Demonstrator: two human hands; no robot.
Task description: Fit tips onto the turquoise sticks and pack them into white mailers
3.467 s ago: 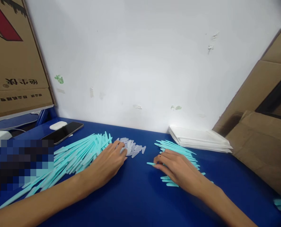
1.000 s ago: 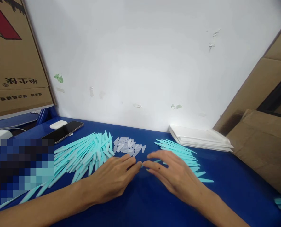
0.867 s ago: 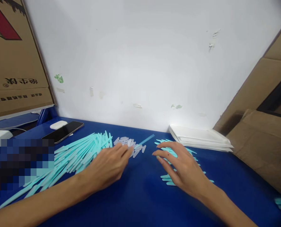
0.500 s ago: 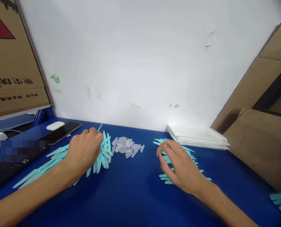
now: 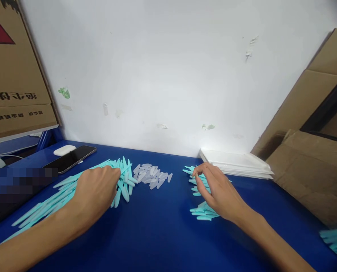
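- On my feed, the left hand [image 5: 99, 185] has its fingers curled at a heap of slim aqua plastic-looking sticks [image 5: 125, 189], centre left on the blue worktop [image 5: 157, 238]; can't tell if they've got one.
- Right hand [image 5: 215, 187] is over a second batch of aqua sticks [image 5: 204, 212], right of centre, thumb and fingertip nearly meeting, grip unclear.
- My worry: a sideways drag could shove crossed sticks into the frosted translucent slips [image 5: 154, 175] mid-frame.

A dark phone [image 5: 72, 158] lies on the blue table [image 5: 151, 238], a rounded white case [image 5: 64, 150] just beside it. A printed cardboard box [image 5: 14, 71] stands at far left. Brown cardboard [image 5: 313, 177] fills the right side, near a flat white stack [image 5: 238, 165] by the pale wall [image 5: 168, 68].
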